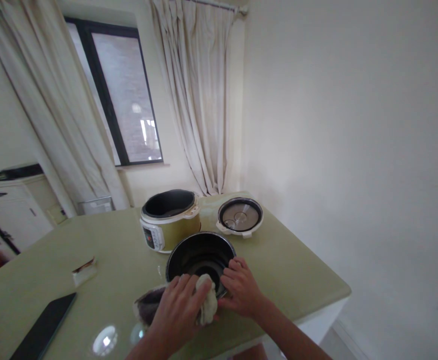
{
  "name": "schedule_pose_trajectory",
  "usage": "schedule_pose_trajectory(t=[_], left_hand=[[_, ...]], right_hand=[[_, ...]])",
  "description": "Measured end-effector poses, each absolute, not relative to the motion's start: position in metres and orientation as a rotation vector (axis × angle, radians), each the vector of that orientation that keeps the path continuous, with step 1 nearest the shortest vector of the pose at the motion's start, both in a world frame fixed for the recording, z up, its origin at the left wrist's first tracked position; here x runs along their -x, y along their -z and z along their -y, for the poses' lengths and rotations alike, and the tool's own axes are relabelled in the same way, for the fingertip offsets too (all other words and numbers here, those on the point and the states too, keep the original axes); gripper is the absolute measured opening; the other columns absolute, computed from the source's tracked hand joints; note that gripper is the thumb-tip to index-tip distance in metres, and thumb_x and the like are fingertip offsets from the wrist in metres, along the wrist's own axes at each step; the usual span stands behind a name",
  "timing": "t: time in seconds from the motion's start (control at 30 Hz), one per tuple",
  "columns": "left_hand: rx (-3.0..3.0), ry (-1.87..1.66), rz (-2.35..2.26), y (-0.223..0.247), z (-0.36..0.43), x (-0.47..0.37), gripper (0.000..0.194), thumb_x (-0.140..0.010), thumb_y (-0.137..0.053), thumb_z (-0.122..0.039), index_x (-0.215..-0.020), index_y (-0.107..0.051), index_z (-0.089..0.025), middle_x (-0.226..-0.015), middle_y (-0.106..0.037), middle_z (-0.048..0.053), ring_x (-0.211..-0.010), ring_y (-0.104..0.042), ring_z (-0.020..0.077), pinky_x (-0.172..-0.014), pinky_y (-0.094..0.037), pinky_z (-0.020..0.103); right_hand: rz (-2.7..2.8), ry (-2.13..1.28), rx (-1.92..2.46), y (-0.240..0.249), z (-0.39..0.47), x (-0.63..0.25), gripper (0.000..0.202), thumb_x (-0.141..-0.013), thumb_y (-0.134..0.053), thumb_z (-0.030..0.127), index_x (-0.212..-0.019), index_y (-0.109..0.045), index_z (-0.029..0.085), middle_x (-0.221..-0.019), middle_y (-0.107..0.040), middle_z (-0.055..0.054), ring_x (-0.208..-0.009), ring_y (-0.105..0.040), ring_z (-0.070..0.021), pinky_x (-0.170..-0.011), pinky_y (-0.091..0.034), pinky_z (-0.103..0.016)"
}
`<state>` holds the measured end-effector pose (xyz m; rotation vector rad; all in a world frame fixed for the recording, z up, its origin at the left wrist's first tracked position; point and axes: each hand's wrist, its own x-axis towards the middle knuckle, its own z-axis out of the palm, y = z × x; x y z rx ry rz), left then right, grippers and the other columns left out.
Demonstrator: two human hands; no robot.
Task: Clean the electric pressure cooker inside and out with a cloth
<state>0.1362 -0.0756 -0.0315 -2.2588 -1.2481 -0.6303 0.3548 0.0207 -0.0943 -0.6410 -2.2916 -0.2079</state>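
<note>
A black inner pot [200,250] rests on the green tabletop, its mouth facing up toward me. My right hand [239,285] grips its right rim, fingers curled over the edge. At the near rim, my left hand [181,302] is closed around a whitish cloth [207,305], which bunches out beside the thumb. A dark, light-edged part of what looks like the same cloth hangs out left of that hand. Just behind the pot stands the cooker body [174,220], lidless, with a control panel on its front. The cooker's round lid [240,217] lies underside up to the right.
A dark flat tablet or phone [44,327] lies at the table's left front, with a small white packet [84,271] beyond it. The table's right edge [309,250] runs near the wall. A white cabinet [12,210] and curtains [200,100] are farther back.
</note>
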Motion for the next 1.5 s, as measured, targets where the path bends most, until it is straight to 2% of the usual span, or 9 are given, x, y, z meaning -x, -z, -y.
schedule_pose_trajectory(t=[0.1,0.27,0.57,0.73,0.9,1.13,1.3,1.4,1.5], left_hand=[[2.306,0.654,1.233,0.032,0.073,-0.141,0.065,-0.077,-0.081,-0.061,-0.127,-0.061,-0.024,-0.105,-0.073,0.01,-0.09,-0.068,0.029,-0.083,-0.052,0.043],[2.539,0.733,1.096,0.018,0.054,-0.093,0.076,-0.072,-0.075,-0.079,-0.122,-0.061,-0.025,-0.102,-0.073,0.007,-0.086,-0.068,0.0234,-0.077,-0.051,0.035],[2.407,0.716,1.072,0.023,0.056,-0.123,0.068,-0.076,-0.076,-0.073,-0.122,-0.062,-0.025,-0.1,-0.073,0.008,-0.085,-0.066,0.0257,-0.079,-0.05,0.039],[2.533,0.783,1.02,0.012,0.044,-0.099,0.078,-0.068,-0.075,-0.083,-0.119,-0.062,-0.025,-0.096,-0.072,0.006,-0.081,-0.066,0.0223,-0.071,-0.049,0.033],[2.467,0.775,1.067,0.013,0.041,-0.098,0.067,-0.073,-0.077,-0.076,-0.112,-0.063,-0.024,-0.091,-0.07,0.004,-0.077,-0.063,0.0212,-0.069,-0.046,0.032],[2.53,0.793,1.231,0.023,0.055,-0.139,0.063,-0.07,-0.084,-0.067,-0.115,-0.067,-0.026,-0.095,-0.072,0.006,-0.084,-0.066,0.0256,-0.078,-0.051,0.038],[2.69,1.512,1.591,-0.007,0.04,-0.123,0.056,-0.076,-0.079,-0.066,-0.109,-0.067,-0.022,-0.093,-0.073,0.003,-0.079,-0.068,0.02,-0.072,-0.055,0.031],[2.115,2.154,1.682,-0.038,0.019,-0.12,0.054,-0.081,-0.074,-0.059,-0.114,-0.063,-0.018,-0.094,-0.071,0.004,-0.081,-0.068,0.0196,-0.074,-0.057,0.031],[1.6,2.364,1.585,-0.057,-0.004,-0.134,0.055,-0.081,-0.075,-0.052,-0.12,-0.059,-0.018,-0.102,-0.069,0.005,-0.089,-0.067,0.0196,-0.082,-0.057,0.033]], right_hand=[[2.362,0.164,0.625,0.087,-0.017,-0.356,0.062,-0.101,-0.037,0.074,-0.079,-0.058,0.021,-0.078,-0.06,-0.004,-0.084,-0.049,-0.0219,-0.09,-0.037,-0.042],[2.479,0.125,0.551,0.062,-0.037,-0.39,0.061,-0.092,-0.05,0.079,-0.095,-0.063,0.02,-0.097,-0.068,-0.006,-0.1,-0.055,-0.0236,-0.099,-0.038,-0.041],[2.263,0.25,0.522,0.091,-0.013,-0.36,0.059,-0.104,-0.034,0.068,-0.075,-0.055,0.021,-0.071,-0.056,-0.003,-0.077,-0.048,-0.0209,-0.08,-0.036,-0.039],[2.367,0.098,0.45,0.068,-0.031,-0.385,0.058,-0.102,-0.037,0.071,-0.093,-0.063,0.02,-0.089,-0.066,-0.006,-0.09,-0.055,-0.0225,-0.092,-0.04,-0.04],[2.379,0.21,0.536,0.07,-0.038,-0.385,0.042,-0.109,-0.041,0.049,-0.085,-0.06,0.02,-0.083,-0.062,-0.004,-0.087,-0.051,-0.0214,-0.095,-0.039,-0.039],[2.287,0.241,0.568,0.082,0.002,-0.359,0.043,-0.109,-0.042,0.049,-0.082,-0.058,0.02,-0.077,-0.06,-0.004,-0.078,-0.049,-0.0207,-0.079,-0.035,-0.038],[2.25,0.224,0.586,0.084,0.006,-0.359,0.044,-0.109,-0.042,0.05,-0.077,-0.054,0.021,-0.072,-0.059,-0.002,-0.073,-0.049,-0.0193,-0.076,-0.033,-0.037],[2.227,0.216,0.632,0.088,0.004,-0.357,0.042,-0.106,-0.049,0.049,-0.076,-0.052,0.021,-0.071,-0.059,-0.001,-0.073,-0.051,-0.0184,-0.076,-0.033,-0.036],[2.207,0.217,0.633,0.089,0.005,-0.352,0.039,-0.105,-0.053,0.048,-0.076,-0.051,0.021,-0.071,-0.06,0.0,-0.072,-0.051,-0.0177,-0.076,-0.033,-0.036]])
